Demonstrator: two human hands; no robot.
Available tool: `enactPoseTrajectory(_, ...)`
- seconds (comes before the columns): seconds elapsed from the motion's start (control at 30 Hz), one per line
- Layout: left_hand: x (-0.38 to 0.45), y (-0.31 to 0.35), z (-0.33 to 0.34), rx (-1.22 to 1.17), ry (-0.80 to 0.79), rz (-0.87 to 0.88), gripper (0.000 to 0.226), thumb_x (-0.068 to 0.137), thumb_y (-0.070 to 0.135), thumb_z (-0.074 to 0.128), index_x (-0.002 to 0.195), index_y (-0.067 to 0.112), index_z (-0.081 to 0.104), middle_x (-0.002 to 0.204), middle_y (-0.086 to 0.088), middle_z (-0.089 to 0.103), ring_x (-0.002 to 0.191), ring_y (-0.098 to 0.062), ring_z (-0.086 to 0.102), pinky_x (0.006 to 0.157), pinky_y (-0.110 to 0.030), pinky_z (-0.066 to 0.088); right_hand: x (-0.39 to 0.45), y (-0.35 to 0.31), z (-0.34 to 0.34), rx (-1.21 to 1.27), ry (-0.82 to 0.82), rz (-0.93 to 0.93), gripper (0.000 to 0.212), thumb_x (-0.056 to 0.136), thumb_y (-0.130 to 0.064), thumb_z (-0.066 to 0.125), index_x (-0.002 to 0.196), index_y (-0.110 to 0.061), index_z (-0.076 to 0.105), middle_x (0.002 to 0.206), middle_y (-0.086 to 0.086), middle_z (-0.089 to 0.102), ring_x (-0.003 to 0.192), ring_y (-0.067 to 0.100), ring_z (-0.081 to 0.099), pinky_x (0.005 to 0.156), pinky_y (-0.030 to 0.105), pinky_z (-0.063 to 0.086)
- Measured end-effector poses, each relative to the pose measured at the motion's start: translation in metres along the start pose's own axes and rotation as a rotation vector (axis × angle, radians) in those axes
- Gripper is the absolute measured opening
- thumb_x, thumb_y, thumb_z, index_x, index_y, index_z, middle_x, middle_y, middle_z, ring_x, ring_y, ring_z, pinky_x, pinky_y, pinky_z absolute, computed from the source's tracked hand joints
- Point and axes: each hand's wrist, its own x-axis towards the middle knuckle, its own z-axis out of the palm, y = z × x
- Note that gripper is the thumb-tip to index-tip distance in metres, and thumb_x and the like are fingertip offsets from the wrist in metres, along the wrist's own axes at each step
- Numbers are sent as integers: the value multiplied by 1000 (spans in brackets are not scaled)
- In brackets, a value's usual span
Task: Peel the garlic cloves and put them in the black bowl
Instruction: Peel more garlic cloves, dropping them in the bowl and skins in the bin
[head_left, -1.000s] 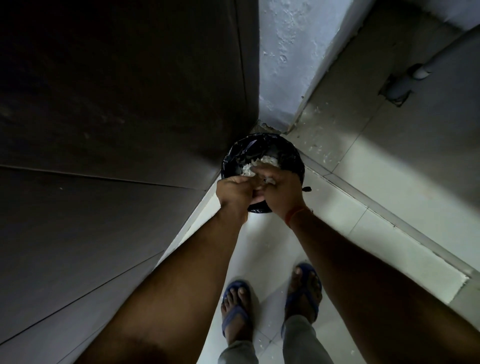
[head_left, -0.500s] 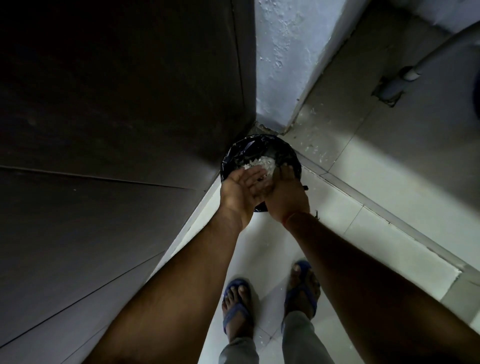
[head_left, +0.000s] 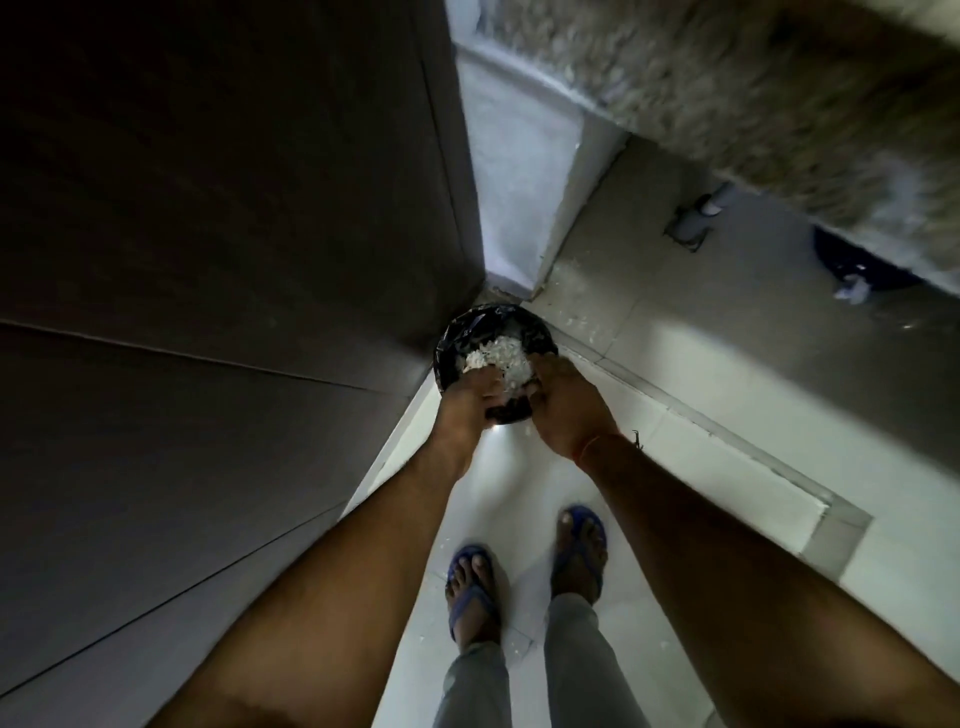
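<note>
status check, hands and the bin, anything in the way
Left hand and right hand both over the black-lined bin, fingers hidden, grip unclear. White peelings heaped inside. No garlic cloves or black bowl in view. Nothing blocking.

Centre frame: left hand (head_left: 470, 402) and right hand (head_left: 563, 402) over black-lined bin (head_left: 467, 327) holding white garlic skins (head_left: 501, 358). Blue sandals (head_left: 581, 545) on pale floor tiles (head_left: 727, 395), lower centre.
</note>
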Motion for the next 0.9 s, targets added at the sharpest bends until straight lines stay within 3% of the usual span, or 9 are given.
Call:
enactPoseTrajectory(0.1, -38, 3, 11, 215, -34, 106, 18, 103, 13, 56, 111, 14, 72, 121, -14, 72, 116, -28, 68, 107, -42, 52, -46, -12, -37, 47, 30, 5, 56, 104, -20, 47, 158, -13, 34, 162, 14, 37, 150, 29, 31, 123, 37, 25)
enactPoseTrajectory(0.2, -93, 14, 24, 468, -99, 281, 27, 108, 15, 51, 127, 5, 68, 135, -9, 64, 126, -25, 59, 118, -41, 40, -109, -23, -74, 102, 90, 17, 54, 105, -20, 48, 157, -12, 37, 160, 14, 40, 148, 30, 35, 122, 34, 24)
enactPoseTrajectory(0.33, -190, 40, 54, 803, -250, 455, 44, 108, 33, 47, 141, 6, 59, 146, -10, 57, 137, -24, 51, 121, -40, 32, -204, -22, -127, 121, 151, 78, 55, 109, -28, 44, 160, -15, 29, 166, 10, 28, 154, 25, 26, 125, 31, 17)
enactPoseTrajectory(0.47, -278, 58, 91, 1081, -366, 633, 43, 108, 32, 48, 145, 11, 55, 150, -9, 55, 140, -23, 48, 121, -37, 31, -304, -19, -178, 146, 289, 167, 55, 109, -32, 43, 160, -18, 29, 167, 5, 27, 154, 22, 25, 126, 32, 16)
enactPoseTrajectory(0.73, -434, 43, 199, 1365, -708, 951, 52, 107, 46, 37, 149, 17, 49, 153, -5, 50, 142, -21, 42, 120, -41, 34, -499, 20, -239, 146, 551, 375, 55, 107, -33, 43, 159, -18, 32, 165, 5, 34, 153, 23, 27, 125, 43, 25)
enactPoseTrajectory(0.9, -502, -4, 269, 1478, -910, 1060, 56, 107, 51, 32, 149, 17, 48, 153, -4, 50, 143, -21, 41, 119, -38, 33, -603, 66, -244, 168, 680, 538, 57, 105, -27, 47, 159, -15, 32, 164, 6, 34, 153, 23, 28, 124, 41, 27)
